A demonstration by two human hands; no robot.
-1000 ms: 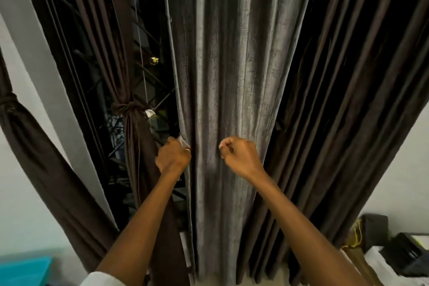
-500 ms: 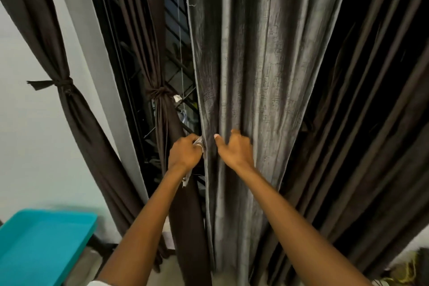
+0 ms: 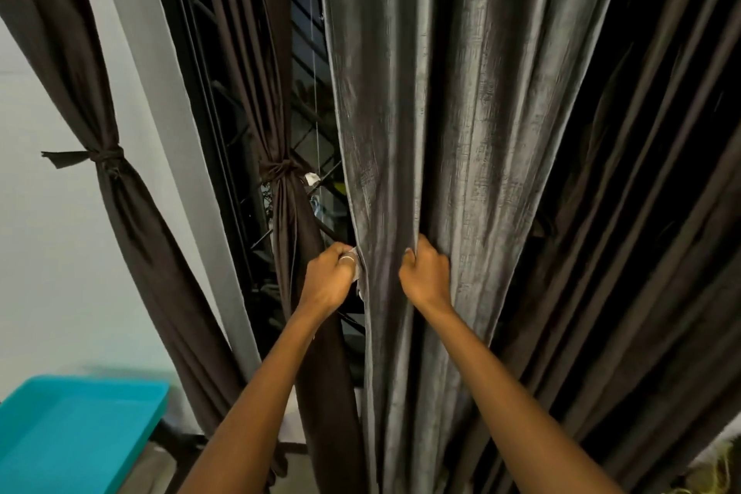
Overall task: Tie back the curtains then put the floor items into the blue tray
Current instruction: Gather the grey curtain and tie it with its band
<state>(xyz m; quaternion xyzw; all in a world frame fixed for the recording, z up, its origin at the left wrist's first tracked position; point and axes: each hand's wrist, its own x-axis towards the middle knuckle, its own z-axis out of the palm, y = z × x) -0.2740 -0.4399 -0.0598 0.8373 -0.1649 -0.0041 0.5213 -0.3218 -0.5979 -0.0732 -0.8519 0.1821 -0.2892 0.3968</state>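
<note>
Gripping: both hands are closed on the grey curtain (image 3: 421, 112), at about the same height and close together, with a fold of cloth between them.
Left hand (image 3: 329, 278): fist shut on the curtain's left edge — a ring shows on one finger, and a bit of pale hem sticks out by the knuckles.
Right hand (image 3: 426, 274): fingers curled into a fold just to the right of that edge, thumb side up, cloth bunched in the grasp.
Grey curtain: hangs loose and untied, in long vertical pleats, filling the middle of the view.
Dark curtain (image 3: 625, 233): hangs behind and to the right of the grey one, also loose.
Tied curtains: two brown ones on the left are already bound — one (image 3: 108, 180) against the white wall, knotted at mid-height with a tail sticking out left; the other (image 3: 282, 188) in front of the window, knotted just above and left of the left hand.
Window (image 3: 316, 140): dark glass with a diagonal grille, seen between the tied curtain and the grey one.
Tray (image 3: 76, 425): blue, low at the bottom left, well apart from the hands; the part in view holds nothing.
</note>
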